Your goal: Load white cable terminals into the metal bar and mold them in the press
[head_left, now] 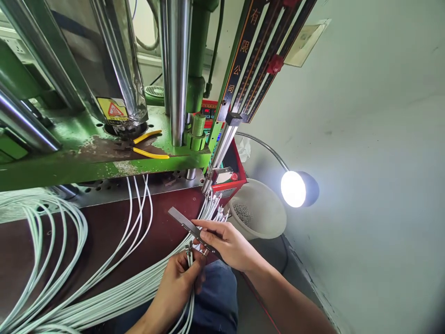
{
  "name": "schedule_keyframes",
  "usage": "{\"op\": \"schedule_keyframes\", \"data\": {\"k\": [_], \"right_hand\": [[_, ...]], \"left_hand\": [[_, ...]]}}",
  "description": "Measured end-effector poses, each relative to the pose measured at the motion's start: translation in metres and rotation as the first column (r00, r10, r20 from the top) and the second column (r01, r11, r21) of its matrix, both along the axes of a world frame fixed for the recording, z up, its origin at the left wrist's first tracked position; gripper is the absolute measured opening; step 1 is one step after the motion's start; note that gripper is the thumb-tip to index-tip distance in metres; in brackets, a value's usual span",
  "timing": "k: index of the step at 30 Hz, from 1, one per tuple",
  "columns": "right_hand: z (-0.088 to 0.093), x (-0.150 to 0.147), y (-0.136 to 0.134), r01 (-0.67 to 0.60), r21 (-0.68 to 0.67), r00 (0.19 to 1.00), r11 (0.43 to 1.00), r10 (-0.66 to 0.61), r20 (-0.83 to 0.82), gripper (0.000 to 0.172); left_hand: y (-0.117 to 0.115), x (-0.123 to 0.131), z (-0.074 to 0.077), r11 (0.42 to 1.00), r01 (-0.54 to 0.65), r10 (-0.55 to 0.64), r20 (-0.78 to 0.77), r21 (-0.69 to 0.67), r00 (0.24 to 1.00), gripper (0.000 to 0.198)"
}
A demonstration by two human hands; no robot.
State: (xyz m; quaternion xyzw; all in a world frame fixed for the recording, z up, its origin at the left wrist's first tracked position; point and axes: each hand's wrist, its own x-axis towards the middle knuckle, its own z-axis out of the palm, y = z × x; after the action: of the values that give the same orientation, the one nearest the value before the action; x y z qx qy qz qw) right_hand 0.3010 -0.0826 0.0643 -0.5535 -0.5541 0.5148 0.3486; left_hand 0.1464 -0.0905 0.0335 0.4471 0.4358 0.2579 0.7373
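The left hand (pixel 181 278) holds white cables (pixel 191 304), the right hand (pixel 231 243) a metal strip (pixel 182 220), near a green machine (pixel 69 173).

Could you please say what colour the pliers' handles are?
The handles are yellow, best seen in the head view.

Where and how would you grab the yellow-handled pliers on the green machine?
Probably by both yellow handles of the pliers, coming from the front right: they splay open toward the right, one near the front edge of the green plate, while the dark head points left.

The 2 hands (pixel 229 245) and 2 forearms (pixel 283 288) are bare; the trousers (pixel 219 299) dark blue.
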Motion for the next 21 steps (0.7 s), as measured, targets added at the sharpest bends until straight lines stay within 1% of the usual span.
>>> {"op": "schedule_keyframes", "data": {"k": [3, 7, 12, 17, 21], "right_hand": [[0.002, 0.0, -0.002, -0.013, 0.003, 1.0, 1.0, 0.013, 0.017, 0.04], [0.003, 0.0, -0.004, -0.036, -0.008, 0.998, 0.999, 0.036, 0.05, 0.041], [0.002, -0.002, -0.005, -0.016, 0.006, 0.994, 1.0, 0.016, 0.104, 0.04], [-0.003, -0.004, -0.004, -0.028, -0.038, 0.998, 0.999, 0.03, 0.059, 0.041], [-0.003, -0.007, -0.004, -0.006, -0.106, 1.0, 0.994, 0.006, -0.001, 0.041]], "left_hand": [[0.0, 0.0, 0.003, 1.0, -0.011, 0.011, -0.017, 0.009, 1.0, 0.049], [0.001, 0.001, 0.006, 1.0, 0.015, -0.015, 0.001, -0.022, 1.0, 0.048], [0.002, 0.0, 0.005, 1.0, -0.008, 0.008, -0.027, -0.004, 1.0, 0.048], [0.002, -0.001, -0.003, 1.0, 0.029, -0.029, -0.007, 0.009, 1.0, 0.049], [0.003, -0.001, -0.005, 1.0, 0.022, -0.022, -0.026, -0.01, 0.999, 0.042]]}}
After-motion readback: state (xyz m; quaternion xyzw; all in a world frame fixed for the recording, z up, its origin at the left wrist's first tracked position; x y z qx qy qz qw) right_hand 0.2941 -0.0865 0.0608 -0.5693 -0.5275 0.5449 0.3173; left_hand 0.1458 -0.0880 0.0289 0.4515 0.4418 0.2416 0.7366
